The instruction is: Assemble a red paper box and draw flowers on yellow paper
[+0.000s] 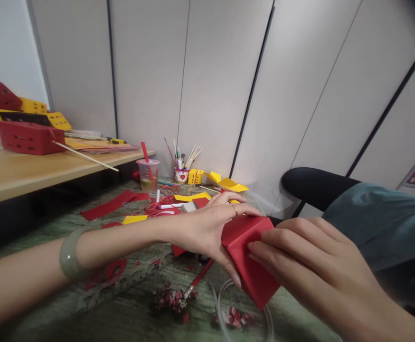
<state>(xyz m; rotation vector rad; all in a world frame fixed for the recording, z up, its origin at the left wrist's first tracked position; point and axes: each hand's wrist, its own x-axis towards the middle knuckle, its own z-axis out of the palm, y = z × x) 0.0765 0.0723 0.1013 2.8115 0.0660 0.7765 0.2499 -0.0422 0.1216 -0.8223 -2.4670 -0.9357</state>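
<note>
- Head view: the left hand (207, 225), wearing a gold ring, grasps a folded, angular red paper box (254, 273), its thumb along the near edge and its fingers spread at the far side.
- The right hand (310, 254) has its fingertips against the front face of the box; its thumb is hidden, so whether it pinches anything cannot be told.
- The box is held tilted above a greenish wood-grain table (139, 327), right of centre.
- A pale green bangle (72, 254) circles the left wrist.
- Below the hands lie a red pencil (203, 273) and red-and-pale scraps (174, 298).
- Beyond the left hand are a long red paper strip (109, 206), a small yellow paper piece (135, 219) and tangled red cord (152, 206).
- Farther back stand a clear plastic cup with a red straw (148, 176), a patterned white-and-red holder (181, 176) of sticks and brushes, and a dotted yellow box (195, 176).
- At far left, a light wooden shelf (33, 173) bears a perforated red box (33, 137).
</note>
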